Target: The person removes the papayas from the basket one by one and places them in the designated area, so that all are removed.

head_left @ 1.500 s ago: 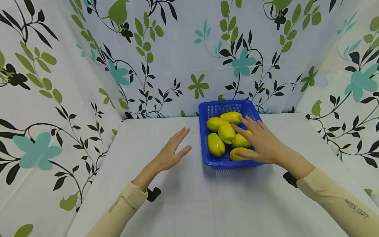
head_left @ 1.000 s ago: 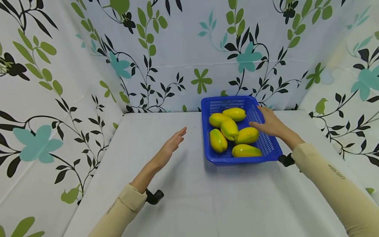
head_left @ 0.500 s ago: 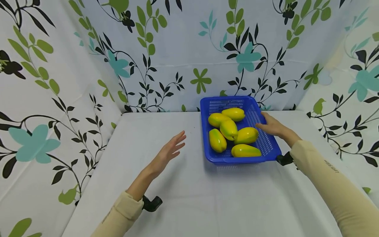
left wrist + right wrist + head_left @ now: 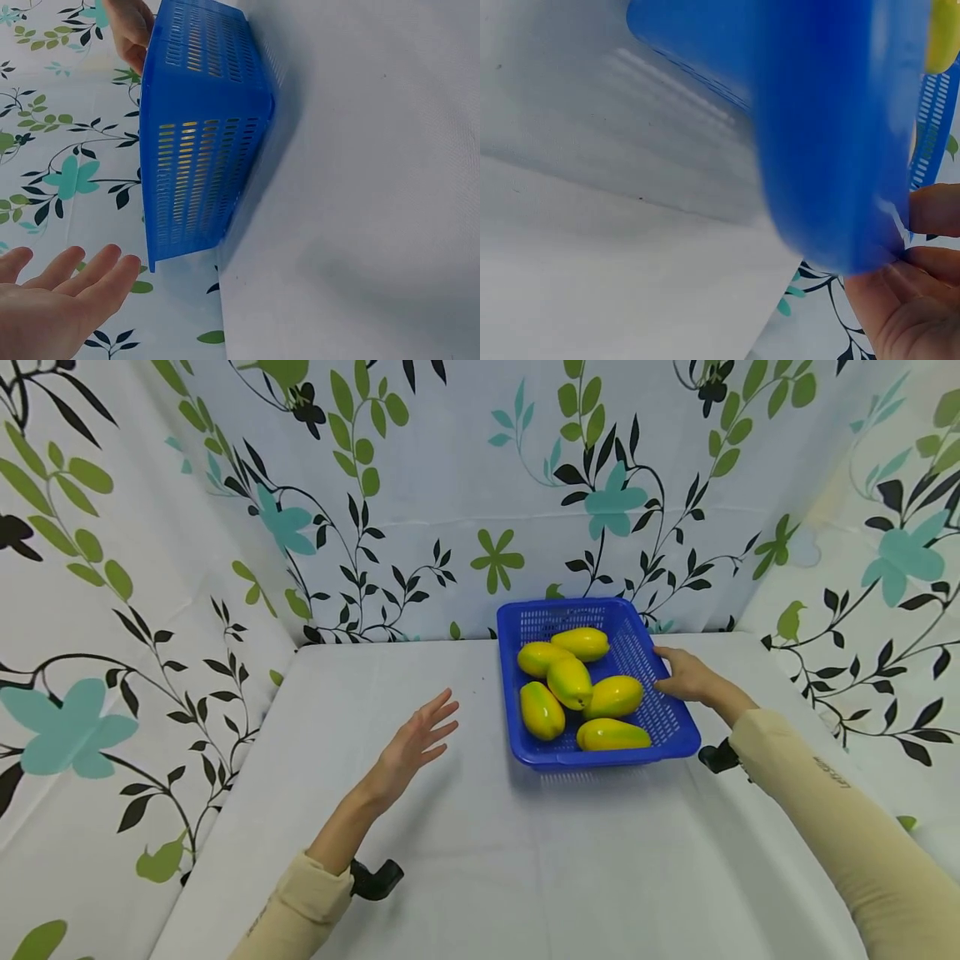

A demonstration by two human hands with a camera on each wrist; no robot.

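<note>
A blue plastic basket with slotted walls stands on the white table near its far edge. In it lie several glossy yellow fruits with green streaks, mango-like in shape. My right hand grips the basket's right rim, thumb on the inner side; the right wrist view shows the fingers at the rim from close by. My left hand hovers over the table left of the basket, holding nothing, its fingers loosely spread. The left wrist view has that palm apart from the basket's side wall.
The white-covered table reaches forward to a floral cloth hanging right behind the basket. Similar printed cloth closes off the left and right sides. A black wrist camera sits under each cuff.
My right hand has moved from over the fruits to the basket's right rim and taken hold of it. My left hand has shifted slightly, staying empty. The whole head view has drifted a little.
</note>
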